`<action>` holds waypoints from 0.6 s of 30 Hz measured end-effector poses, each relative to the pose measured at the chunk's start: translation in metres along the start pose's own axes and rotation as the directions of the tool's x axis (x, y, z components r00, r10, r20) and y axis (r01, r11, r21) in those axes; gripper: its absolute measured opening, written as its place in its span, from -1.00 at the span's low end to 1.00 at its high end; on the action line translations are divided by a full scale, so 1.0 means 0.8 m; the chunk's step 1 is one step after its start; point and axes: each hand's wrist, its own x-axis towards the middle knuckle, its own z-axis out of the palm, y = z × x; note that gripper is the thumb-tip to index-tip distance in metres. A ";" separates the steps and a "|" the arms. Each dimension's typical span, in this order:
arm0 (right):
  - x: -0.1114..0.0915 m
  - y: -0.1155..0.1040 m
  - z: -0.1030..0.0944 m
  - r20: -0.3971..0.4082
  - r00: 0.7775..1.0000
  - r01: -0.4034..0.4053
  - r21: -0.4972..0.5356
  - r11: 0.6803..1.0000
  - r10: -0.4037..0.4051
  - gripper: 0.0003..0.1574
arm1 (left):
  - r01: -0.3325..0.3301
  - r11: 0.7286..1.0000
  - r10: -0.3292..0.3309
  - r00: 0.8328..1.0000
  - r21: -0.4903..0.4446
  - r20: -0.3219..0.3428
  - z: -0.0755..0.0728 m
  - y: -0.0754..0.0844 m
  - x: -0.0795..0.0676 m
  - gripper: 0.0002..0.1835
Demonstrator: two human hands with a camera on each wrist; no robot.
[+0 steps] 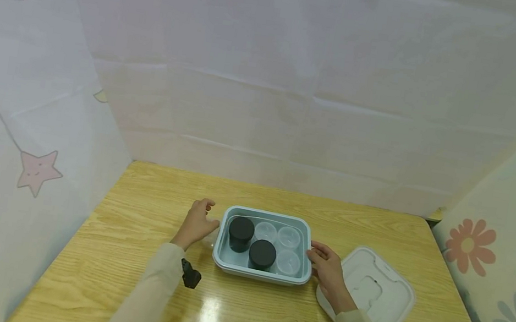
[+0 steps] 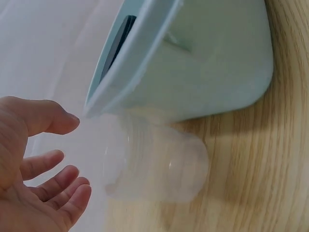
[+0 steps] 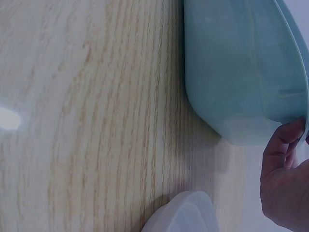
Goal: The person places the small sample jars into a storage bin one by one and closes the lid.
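Observation:
A light blue plastic bin (image 1: 257, 275) stands on the table. In it are two containers with black lids, one at the back left (image 1: 241, 230) and one at the front middle (image 1: 262, 254), beside three clear round containers (image 1: 289, 237). My right hand (image 1: 328, 269) grips the bin's right rim, fingers curled at its edge in the right wrist view (image 3: 287, 171). On the left, my left hand (image 1: 197, 225) is held apart from the bin, thumb and fingers spread with nothing between them. A clear plastic container (image 2: 157, 162) is near those fingers, by the bin's left side.
A white lid (image 1: 380, 296) lies on the table to the right, partly behind my right forearm. The wooden table (image 1: 159, 185) meets a pale cloth wall (image 1: 243, 125) at the back, with printed cloth walls at both sides.

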 end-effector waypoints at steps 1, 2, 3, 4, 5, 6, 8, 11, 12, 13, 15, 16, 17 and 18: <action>0.000 0.000 0.000 0.002 1.000 0.000 0.002 1.000 0.000 -0.49 | 0.003 1.000 -0.003 1.000 -0.001 0.000 -0.001 -0.003 -0.001 -0.45; -0.001 0.000 0.000 0.004 1.000 0.000 0.004 1.000 0.000 -0.50 | 0.003 1.000 -0.003 1.000 -0.005 0.000 -0.003 -0.005 -0.001 -0.45; -0.001 -0.001 0.000 0.005 1.000 0.000 0.004 1.000 0.000 -0.49 | 0.001 1.000 -0.001 1.000 -0.007 0.001 -0.004 -0.008 -0.002 -0.45; -0.002 -0.001 0.000 0.007 1.000 0.001 0.006 1.000 -0.001 -0.49 | -0.004 1.000 0.004 1.000 -0.006 0.001 -0.005 -0.010 -0.003 -0.45; -0.002 -0.001 0.000 0.009 1.000 0.001 0.006 1.000 -0.001 -0.49 | -0.006 1.000 0.006 1.000 -0.005 0.002 -0.006 -0.012 -0.004 -0.45; -0.002 -0.002 0.000 0.011 1.000 0.001 0.007 1.000 -0.001 -0.49 | -0.007 1.000 0.007 1.000 -0.003 0.003 -0.006 -0.015 -0.004 -0.45; -0.003 -0.002 0.000 0.011 1.000 -0.001 0.005 1.000 0.001 -0.48 | -0.008 1.000 0.008 1.000 -0.005 0.005 -0.008 -0.018 -0.006 -0.45; -0.003 -0.002 0.000 0.010 1.000 -0.003 0.004 1.000 0.003 -0.49 | -0.003 1.000 0.003 1.000 -0.008 0.017 -0.009 -0.022 -0.008 -0.43; -0.003 -0.002 0.001 0.008 1.000 -0.003 0.003 1.000 0.003 -0.49 | 0.003 1.000 -0.003 1.000 -0.013 0.025 -0.009 -0.023 -0.008 -0.43; -0.002 -0.002 0.001 0.007 1.000 -0.004 0.001 1.000 0.004 -0.49 | 0.009 1.000 -0.008 0.999 -0.020 0.033 -0.010 -0.024 -0.009 -0.42; -0.002 -0.002 0.000 0.008 1.000 -0.001 0.001 1.000 0.001 -0.49 | 0.018 0.999 -0.017 0.999 -0.026 0.051 -0.010 -0.026 -0.010 -0.39; -0.002 -0.002 0.000 0.007 1.000 -0.001 0.001 1.000 0.001 -0.49 | 0.024 0.999 -0.023 0.998 -0.026 0.061 -0.010 -0.027 -0.010 -0.38; -0.001 -0.001 0.000 0.007 1.000 -0.001 0.002 1.000 0.001 -0.49 | 0.029 0.999 -0.027 0.997 -0.025 0.071 -0.010 -0.028 -0.011 -0.36; -0.001 -0.001 0.000 0.006 1.000 -0.001 0.001 1.000 0.001 -0.49 | 0.029 0.999 -0.027 0.996 -0.024 0.082 -0.010 -0.030 -0.011 -0.35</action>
